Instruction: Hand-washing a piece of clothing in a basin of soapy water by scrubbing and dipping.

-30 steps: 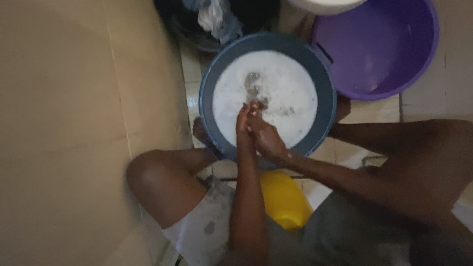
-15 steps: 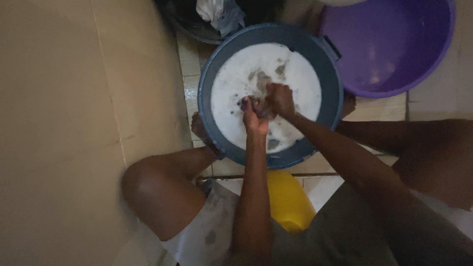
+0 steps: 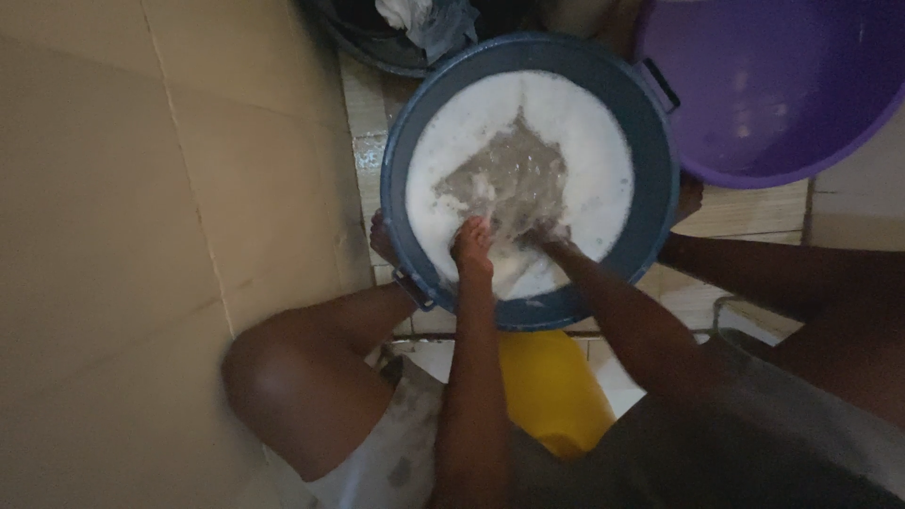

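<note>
- Fingers of both hands are sunk under the foam, so I cannot tell whether they're spread or gripping.
- Left hand (image 3: 471, 247) and right hand (image 3: 551, 236) sit close together in the blue basin (image 3: 401, 179), in soapy water (image 3: 566, 151).
- Looks like mid-wash; grey cloth (image 3: 514, 174) shows between the suds.
- Purple tub (image 3: 782, 85) alongside, yellow container (image 3: 551, 386) below.

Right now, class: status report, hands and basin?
Left hand and right hand both plunged in foamy water. Blue basin between knees. Purple basin alongside.
</note>
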